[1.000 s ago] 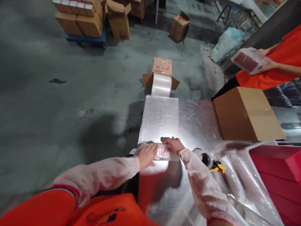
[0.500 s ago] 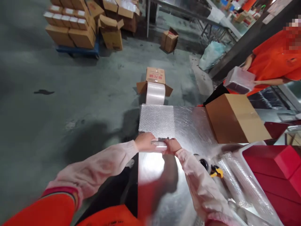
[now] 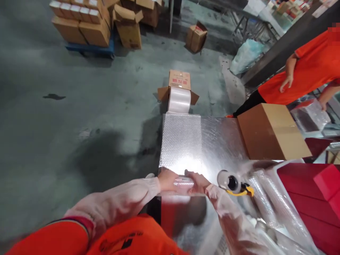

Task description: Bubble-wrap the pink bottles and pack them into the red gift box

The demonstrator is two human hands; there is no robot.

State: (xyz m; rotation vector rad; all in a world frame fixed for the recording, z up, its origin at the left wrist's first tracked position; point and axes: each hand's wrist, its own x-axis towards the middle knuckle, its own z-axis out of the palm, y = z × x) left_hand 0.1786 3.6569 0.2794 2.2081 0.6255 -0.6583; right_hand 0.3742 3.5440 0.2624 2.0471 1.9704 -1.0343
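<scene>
A strip of bubble wrap (image 3: 181, 138) lies along the metal table, running back to a white roll (image 3: 179, 100) beyond the far edge. At its near end is a bubble-wrapped bundle (image 3: 183, 182); what is inside cannot be made out. My left hand (image 3: 168, 179) is closed around the bundle's left end. My right hand (image 3: 198, 181) grips the right end, fingers curled over it. To the right of my right hand lies a tape dispenser (image 3: 233, 182) with a yellow handle.
An open carton (image 3: 183, 79) on the floor stands behind the roll. On the table's right are a large cardboard box (image 3: 271, 132), a white bin (image 3: 281, 198) of wrapped tubes and red boxes (image 3: 305, 191). A co-worker (image 3: 308, 67) in orange stands behind, one hand on a clear-wrapped box (image 3: 310, 115).
Both hands have drawn the bundle toward me, so a longer stretch of bubble wrap shows on the table. The co-worker's wrapped box has moved right and lower, and one of their hands has left it.
</scene>
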